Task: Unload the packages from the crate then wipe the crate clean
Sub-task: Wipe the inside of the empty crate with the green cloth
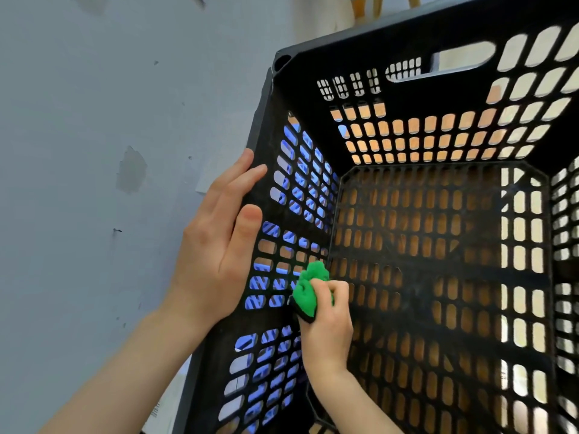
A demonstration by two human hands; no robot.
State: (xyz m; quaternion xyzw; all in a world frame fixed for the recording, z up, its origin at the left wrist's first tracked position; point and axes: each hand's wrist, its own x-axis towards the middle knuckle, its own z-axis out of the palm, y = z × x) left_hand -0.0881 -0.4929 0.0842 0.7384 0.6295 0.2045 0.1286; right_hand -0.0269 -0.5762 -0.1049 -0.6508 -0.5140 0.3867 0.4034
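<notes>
Along the left wall of the black crate (391, 29) I see both hands at work; the crate is tipped so its open mouth faces the camera, with the slotted floor (438, 261) deep in view. My left hand (216, 245) lies flat across the left rim, fingers straight and pointing up along the edge, thumb (249, 219) laid on the inner face. My right hand (329, 327) reaches inside, fingers curled tight round a crumpled green cloth (308, 291); the cloth presses on the left inner wall, just beside the seam where that wall meets the floor. To the right of that hand the floor runs on to the right-hand wall; beyond it stands the far wall with its handle slot (454, 59). Outside the left rim there is a pale scuffed wall (94, 151), close by the left hand.
</notes>
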